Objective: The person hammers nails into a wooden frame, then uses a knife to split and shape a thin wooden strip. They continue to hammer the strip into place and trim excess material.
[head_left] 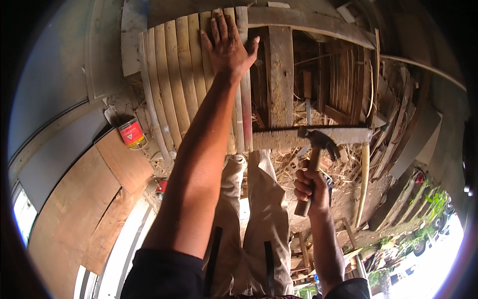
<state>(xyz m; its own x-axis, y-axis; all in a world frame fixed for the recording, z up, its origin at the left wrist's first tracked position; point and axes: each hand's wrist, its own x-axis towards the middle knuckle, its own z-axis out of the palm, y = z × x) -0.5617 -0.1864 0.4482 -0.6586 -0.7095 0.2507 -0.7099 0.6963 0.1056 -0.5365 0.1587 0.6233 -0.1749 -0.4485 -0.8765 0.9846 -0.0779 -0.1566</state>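
My left hand (230,52) lies flat with fingers spread on the far end of a row of pale bamboo slats (172,65). These slats sit side by side over the left part of a wooden frame (311,22). Wrapped round the handle of a claw hammer (314,162), my right hand (314,189) is closed near the frame's close edge. The hammer's dark head stands upright in front of the near rail (279,139), and I cannot tell whether it touches. Through the open right part of the frame a wide crosspiece (281,74) shows.
A red can (130,132) stands at the left near plywood sheets (74,214). Wood scraps and shavings (343,172) litter the ground under and beside the frame. Long boards (398,124) lean at the right. A bamboo leg (365,184) supports the near right corner.
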